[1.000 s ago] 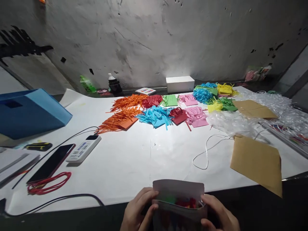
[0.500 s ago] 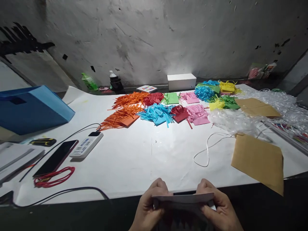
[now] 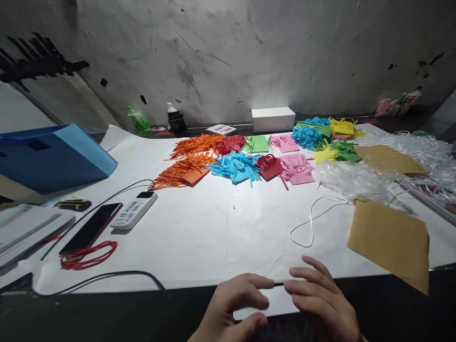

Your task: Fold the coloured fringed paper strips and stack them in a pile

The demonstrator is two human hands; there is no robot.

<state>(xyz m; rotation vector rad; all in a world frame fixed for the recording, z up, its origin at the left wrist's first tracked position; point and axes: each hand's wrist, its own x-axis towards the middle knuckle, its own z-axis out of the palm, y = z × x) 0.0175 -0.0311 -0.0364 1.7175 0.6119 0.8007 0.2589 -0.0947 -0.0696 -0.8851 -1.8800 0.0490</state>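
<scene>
Low at the front edge is a white box-like piece point(image 3: 281, 300), its pale top strip showing and its near side dark. My left hand point(image 3: 237, 304) curls about its left end, thumb and bent fingers on either side of the white surface. Over the right end lies my right hand point(image 3: 320, 297), fingers stretched out and spread, the fingertips at the white top; its thumb is hidden. The lower part of the piece drops out of sight.
Fringed paper bundles, including orange point(image 3: 188, 171), blue point(image 3: 235, 167) and pink point(image 3: 297, 168), lie across the white-covered table point(image 3: 199, 237). Left are a blue box point(image 3: 67, 159), phone point(image 3: 91, 228) and white device point(image 3: 133, 211). Right are white string point(image 3: 311, 223) and a brown envelope point(image 3: 390, 242).
Both hands had been gripping the piece's ends with a raised flap; now the flap is down and a flat white top shows. My right hand's fingers have opened out over it.
</scene>
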